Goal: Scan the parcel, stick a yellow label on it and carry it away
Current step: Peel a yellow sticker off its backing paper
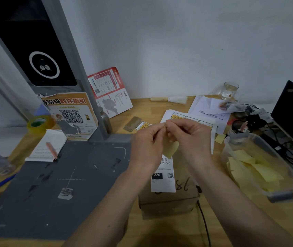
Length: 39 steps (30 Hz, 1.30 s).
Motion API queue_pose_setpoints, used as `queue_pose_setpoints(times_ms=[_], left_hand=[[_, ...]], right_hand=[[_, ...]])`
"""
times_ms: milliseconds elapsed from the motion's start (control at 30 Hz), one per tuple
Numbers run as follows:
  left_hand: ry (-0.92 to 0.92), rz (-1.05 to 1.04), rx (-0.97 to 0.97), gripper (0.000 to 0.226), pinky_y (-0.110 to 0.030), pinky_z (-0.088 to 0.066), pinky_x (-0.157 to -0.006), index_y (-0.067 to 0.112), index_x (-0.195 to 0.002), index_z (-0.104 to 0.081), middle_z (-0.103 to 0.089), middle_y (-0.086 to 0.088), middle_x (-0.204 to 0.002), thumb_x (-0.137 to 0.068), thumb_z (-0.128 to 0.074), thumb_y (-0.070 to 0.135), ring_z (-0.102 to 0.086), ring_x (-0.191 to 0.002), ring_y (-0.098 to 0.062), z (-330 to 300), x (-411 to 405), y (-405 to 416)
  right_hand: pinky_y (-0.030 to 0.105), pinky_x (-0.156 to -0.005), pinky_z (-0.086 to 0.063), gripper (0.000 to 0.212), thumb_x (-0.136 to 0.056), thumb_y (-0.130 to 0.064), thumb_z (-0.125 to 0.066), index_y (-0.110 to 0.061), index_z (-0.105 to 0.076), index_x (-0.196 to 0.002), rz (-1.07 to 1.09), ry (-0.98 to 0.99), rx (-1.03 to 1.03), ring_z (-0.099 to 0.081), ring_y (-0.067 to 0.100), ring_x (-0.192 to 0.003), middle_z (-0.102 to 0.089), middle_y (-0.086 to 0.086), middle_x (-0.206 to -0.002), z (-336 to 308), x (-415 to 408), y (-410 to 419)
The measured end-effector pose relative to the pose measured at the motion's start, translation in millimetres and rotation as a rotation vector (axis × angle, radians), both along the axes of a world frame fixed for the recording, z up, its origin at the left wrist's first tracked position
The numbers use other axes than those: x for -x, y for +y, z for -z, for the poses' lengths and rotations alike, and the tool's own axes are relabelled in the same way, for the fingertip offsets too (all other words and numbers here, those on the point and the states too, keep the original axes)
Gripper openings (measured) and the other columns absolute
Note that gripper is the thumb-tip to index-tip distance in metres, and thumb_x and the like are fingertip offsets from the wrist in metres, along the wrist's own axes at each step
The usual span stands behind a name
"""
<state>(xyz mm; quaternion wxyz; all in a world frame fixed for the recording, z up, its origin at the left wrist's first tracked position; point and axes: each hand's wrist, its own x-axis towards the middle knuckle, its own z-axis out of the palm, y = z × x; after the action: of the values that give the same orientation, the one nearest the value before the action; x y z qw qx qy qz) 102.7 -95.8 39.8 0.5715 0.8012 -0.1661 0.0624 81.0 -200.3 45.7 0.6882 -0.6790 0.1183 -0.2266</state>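
Both the left hand [146, 139] and right hand [189, 134] pinched a yellow label [171, 148], apparently peeling it, above the parcel [169, 196] on the tabletop [160, 229].

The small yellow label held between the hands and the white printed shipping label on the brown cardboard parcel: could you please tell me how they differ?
The small yellow label looks blank, while the white printed shipping label carries a barcode, a QR code and "220". The yellow one hangs in the air, pinched by the left hand and right hand; the white one lies flat, stuck on the brown cardboard parcel. The yellow one looks smaller. Both are thin paper labels.
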Motion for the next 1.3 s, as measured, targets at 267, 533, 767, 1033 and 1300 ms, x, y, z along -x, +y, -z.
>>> queue_pose_setpoints(times_ms=[267,533,767,1033,1300], left_hand=[[-0.053,-0.013,-0.035,0.019,-0.004,-0.038,-0.058,0.012,-0.096,-0.075,-0.059,0.021,-0.067,-0.093,-0.057,0.010,-0.054,-0.060,0.010,-1.0,-2.9,-1.3],[-0.029,-0.029,-0.007,0.018,-0.007,-0.042,-0.062,0.016,-0.098,-0.075,-0.065,0.019,-0.073,-0.092,-0.058,0.014,-0.059,-0.071,0.003,-0.8,-6.5,-1.6],[-0.026,-0.021,0.010,0.020,-0.004,-0.043,-0.065,0.015,-0.105,-0.073,-0.066,0.017,-0.079,-0.092,-0.058,0.013,-0.059,-0.075,0.009,-0.2,-6.6,-1.3],[-0.022,-0.016,-0.009,0.021,-0.001,-0.039,-0.063,0.012,-0.106,-0.074,-0.066,0.013,-0.078,-0.093,-0.057,0.012,-0.057,-0.071,0.014,2.4,-6.8,-1.2],[0.023,-0.046,-0.059,0.020,-0.005,-0.041,-0.071,0.019,-0.106,-0.073,-0.065,0.015,-0.086,-0.092,-0.059,0.014,-0.059,-0.078,0.005,3.3,-9.9,1.7]], right_hand=[[0.017,-0.055,-0.049,0.003,-0.079,-0.009,-0.071,-0.008,-0.074,-0.080,-0.023,0.054,-0.123,-0.056,0.010,-0.053,-0.065,0.005,-0.061,-1.1,-4.4,-2.1],[0.018,-0.056,-0.049,0.009,-0.081,-0.003,-0.068,-0.008,-0.075,-0.081,-0.064,0.042,-0.154,-0.058,0.010,-0.056,-0.068,0.003,-0.062,2.2,-7.7,-4.6],[0.017,-0.059,-0.051,0.013,-0.085,-0.002,-0.063,-0.009,-0.074,-0.086,-0.058,0.029,-0.089,-0.060,0.010,-0.061,-0.068,0.008,-0.069,5.1,-7.7,-5.0],[0.017,-0.058,-0.050,0.010,-0.082,0.000,-0.066,-0.005,-0.073,-0.085,-0.040,0.025,-0.110,-0.059,0.009,-0.059,-0.068,0.006,-0.068,6.7,-8.2,-2.4],[0.023,-0.060,-0.047,0.011,-0.080,-0.005,-0.069,-0.015,-0.072,-0.078,-0.063,0.033,0.008,-0.053,0.008,-0.059,-0.067,-0.003,-0.068,6.9,-5.9,-2.6]])
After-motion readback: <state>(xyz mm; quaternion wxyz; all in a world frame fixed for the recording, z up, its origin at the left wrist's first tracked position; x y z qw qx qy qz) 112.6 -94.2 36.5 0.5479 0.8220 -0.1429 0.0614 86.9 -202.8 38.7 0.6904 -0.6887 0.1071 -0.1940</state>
